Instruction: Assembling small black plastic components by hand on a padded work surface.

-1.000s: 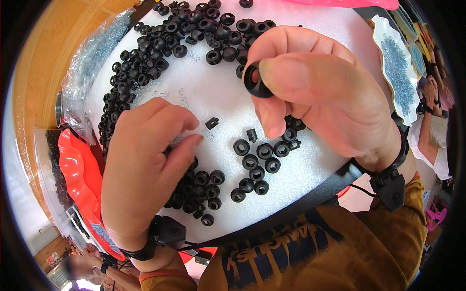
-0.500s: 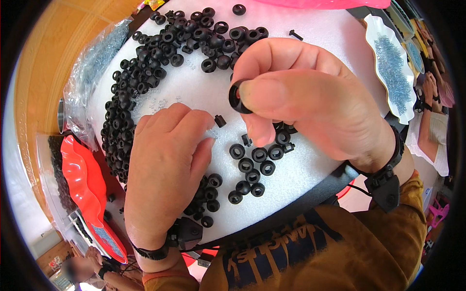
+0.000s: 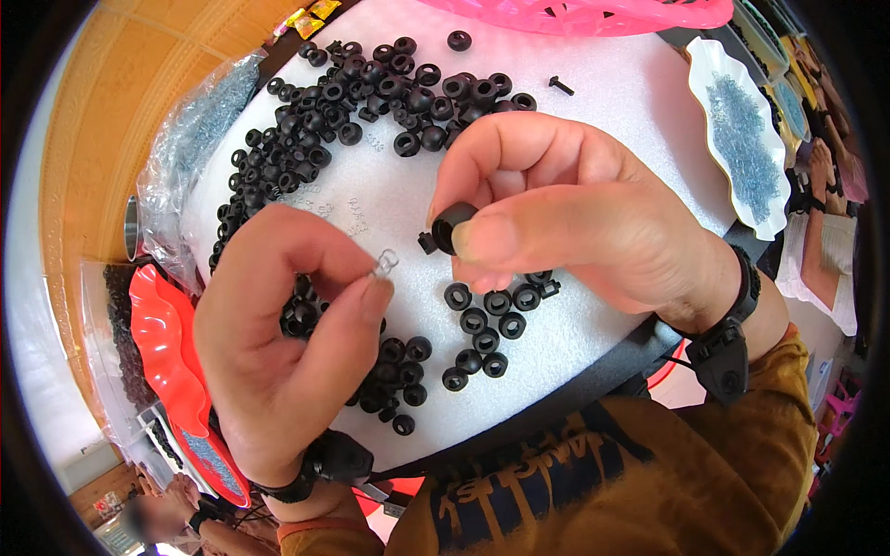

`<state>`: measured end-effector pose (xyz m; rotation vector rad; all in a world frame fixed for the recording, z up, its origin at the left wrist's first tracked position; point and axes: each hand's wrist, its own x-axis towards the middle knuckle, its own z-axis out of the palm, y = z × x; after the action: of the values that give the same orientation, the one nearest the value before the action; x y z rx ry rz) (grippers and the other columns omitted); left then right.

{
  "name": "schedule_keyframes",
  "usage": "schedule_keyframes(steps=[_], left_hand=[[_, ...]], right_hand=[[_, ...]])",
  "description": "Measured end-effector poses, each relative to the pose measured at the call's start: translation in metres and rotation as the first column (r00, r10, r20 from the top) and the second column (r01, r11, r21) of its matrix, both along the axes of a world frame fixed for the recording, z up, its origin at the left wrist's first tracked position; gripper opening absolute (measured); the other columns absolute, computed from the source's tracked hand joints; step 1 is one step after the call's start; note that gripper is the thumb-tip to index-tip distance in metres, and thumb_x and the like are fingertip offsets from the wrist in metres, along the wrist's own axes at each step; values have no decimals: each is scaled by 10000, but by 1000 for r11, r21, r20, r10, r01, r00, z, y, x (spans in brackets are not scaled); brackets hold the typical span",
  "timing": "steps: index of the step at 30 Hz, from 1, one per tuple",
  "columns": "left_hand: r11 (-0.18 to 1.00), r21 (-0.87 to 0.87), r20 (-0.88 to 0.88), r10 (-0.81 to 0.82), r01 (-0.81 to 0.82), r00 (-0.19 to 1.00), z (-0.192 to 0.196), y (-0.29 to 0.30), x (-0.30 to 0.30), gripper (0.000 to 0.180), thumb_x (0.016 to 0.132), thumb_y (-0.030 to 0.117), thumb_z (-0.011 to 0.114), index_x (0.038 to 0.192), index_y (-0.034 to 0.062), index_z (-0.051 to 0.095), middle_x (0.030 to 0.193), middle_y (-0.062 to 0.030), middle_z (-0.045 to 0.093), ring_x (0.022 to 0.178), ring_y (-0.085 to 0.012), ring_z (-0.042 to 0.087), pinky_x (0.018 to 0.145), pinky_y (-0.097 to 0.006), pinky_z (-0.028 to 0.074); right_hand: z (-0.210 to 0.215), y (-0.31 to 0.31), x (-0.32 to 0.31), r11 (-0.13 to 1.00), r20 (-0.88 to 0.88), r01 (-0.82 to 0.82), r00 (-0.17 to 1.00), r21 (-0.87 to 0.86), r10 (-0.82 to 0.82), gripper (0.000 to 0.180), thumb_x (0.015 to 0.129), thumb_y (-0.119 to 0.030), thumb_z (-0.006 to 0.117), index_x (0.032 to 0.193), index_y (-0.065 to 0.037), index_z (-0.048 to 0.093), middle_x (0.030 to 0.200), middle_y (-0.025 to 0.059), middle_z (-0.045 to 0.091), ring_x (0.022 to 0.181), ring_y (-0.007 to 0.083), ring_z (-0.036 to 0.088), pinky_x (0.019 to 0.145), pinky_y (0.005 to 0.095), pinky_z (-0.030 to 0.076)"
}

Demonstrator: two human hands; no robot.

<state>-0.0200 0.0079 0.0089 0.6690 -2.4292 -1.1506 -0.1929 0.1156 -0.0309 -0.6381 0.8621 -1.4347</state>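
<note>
The right hand (image 3: 593,222) pinches a black rubber ring (image 3: 451,227) at its fingertips; the left hand (image 3: 287,334) nips a tiny clear clip (image 3: 386,263) just beside it. Either piece could slip into the loose rings (image 3: 482,324) below the hands.

A: Black ring (image 3: 451,225) in the right hand (image 3: 575,218)?
B: Rubber or soft plastic by the look, matt, smooth. Same for the loose black rings (image 3: 371,93) on the pad.
A: Left hand (image 3: 278,343) piece?
B: Tiny clip (image 3: 385,263), clear or shiny, can't tell metal or plastic.
A: Surface?
B: White foam pad (image 3: 603,111), matt, fine-grained.
A: Rest?
B: Red tray (image 3: 162,338), glossy plastic. Clear bag (image 3: 190,139), crinkly film. White plate (image 3: 709,79), smooth. Sleeve (image 3: 732,463), matt brown cloth. Wood floor (image 3: 83,157), satin sheen.
</note>
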Motion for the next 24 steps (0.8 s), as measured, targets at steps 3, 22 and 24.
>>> schedule_keyframes(steps=[3, 22, 24], left_hand=[[976, 217, -98, 48, -25, 994, 6, 4, 5, 183, 736, 126, 655, 812, 14, 532, 821, -51, 481, 767, -116, 437, 686, -222, 326], [973, 214, 27, -93, 85, 995, 13, 2, 6, 92, 702, 21, 654, 745, 16, 573, 701, -42, 538, 612, -135, 495, 564, -242, 387], [961, 262, 50, -109, 92, 993, 15, 3, 5, 82, 717, 36, 644, 745, 12, 571, 700, -38, 535, 615, -123, 487, 564, -235, 377]], right_hand=[[3, 1, 2, 998, 19, -8, 1000, 64, 7, 208, 798, -96, 654, 974, -14, 578, 760, 19, 608, 676, 66, 568, 637, 190, 455], [-1, 9, 9, 984, -456, -39, 889, -174, -45, 227, 756, -36, 696, 966, -35, 608, 828, 0, 556, 722, 72, 506, 642, 208, 407], [0, 9, 8, 981, -513, -55, 857, -186, -50, 222, 765, -49, 693, 970, -30, 608, 818, 0, 562, 714, 73, 511, 635, 211, 413]])
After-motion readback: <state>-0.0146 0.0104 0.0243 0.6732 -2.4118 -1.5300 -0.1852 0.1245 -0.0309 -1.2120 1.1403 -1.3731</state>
